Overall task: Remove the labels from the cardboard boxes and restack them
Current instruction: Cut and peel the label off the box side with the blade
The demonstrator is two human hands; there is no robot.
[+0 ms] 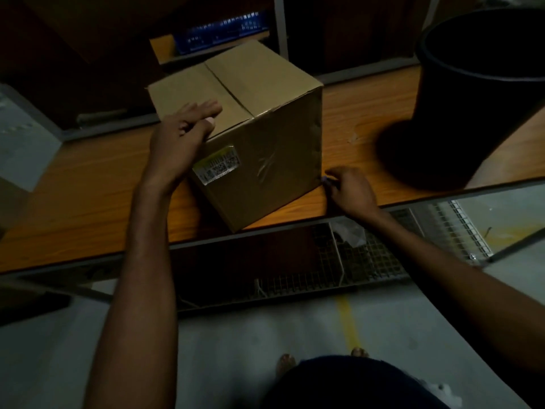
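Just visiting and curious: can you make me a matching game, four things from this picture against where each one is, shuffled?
1 label
2 left hand
3 black bin
4 right hand

A on top of the cardboard box
B by the box's lower right corner
C stuck on the box's near side
D standing on the wooden table, right of the box

Pairs: 1-C, 2-A, 3-D, 4-B.

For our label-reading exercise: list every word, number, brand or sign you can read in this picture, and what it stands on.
No text can be read.
The label on the cardboard box, near side: barcode and square codes, print too blurred.
The blue crate on the shelf behind: pale marks, too blurred.
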